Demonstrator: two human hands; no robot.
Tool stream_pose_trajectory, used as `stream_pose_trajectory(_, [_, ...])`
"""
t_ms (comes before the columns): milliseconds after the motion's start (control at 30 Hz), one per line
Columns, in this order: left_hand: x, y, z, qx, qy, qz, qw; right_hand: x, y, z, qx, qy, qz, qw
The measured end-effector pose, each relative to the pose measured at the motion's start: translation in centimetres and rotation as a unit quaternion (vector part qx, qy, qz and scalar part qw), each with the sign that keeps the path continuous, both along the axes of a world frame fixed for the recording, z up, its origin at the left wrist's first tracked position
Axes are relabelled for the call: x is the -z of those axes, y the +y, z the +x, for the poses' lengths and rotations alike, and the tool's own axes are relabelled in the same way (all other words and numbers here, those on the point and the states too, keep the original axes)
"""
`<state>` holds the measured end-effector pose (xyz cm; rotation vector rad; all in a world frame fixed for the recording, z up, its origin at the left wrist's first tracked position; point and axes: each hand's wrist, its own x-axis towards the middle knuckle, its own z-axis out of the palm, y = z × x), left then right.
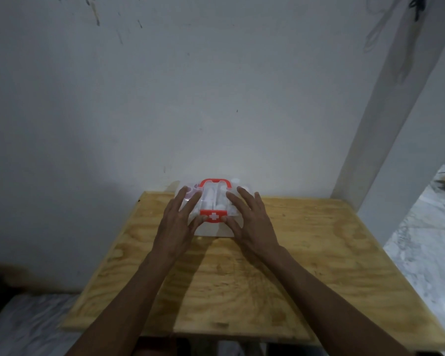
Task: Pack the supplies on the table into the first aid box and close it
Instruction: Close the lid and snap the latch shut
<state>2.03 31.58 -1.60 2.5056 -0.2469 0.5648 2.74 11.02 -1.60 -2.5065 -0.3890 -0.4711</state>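
A white first aid box with a clear lid stands at the far middle of the plywood table. Its red handle lies on top, and a red latch with a white cross sits at the front edge. Through the lid I can make out pale supplies, though not which ones. My left hand lies flat on the lid's left side with fingers spread and its thumb by the latch. On the right side my right hand rests the same way, thumb touching the latch.
A white wall rises right behind the table. To the right stands a white pillar, with a marbled floor beyond it. More floor shows at the lower left.
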Motion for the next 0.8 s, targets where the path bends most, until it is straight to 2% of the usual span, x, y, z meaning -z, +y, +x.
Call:
stream_pose_trajectory(367, [-1.8, -0.2, 1.3, -0.003, 0.04, -0.094, 0.995, -0.7, 0.6, 1.4, 0.042, 0.066, 0.139, 0.987])
stream_pose_trajectory(800, [-1.9, -0.9, 6.4, -0.001, 0.05, -0.074, 0.996, -1.8, -0.6, 6.5, 0.019, 0.072, 0.129, 0.989])
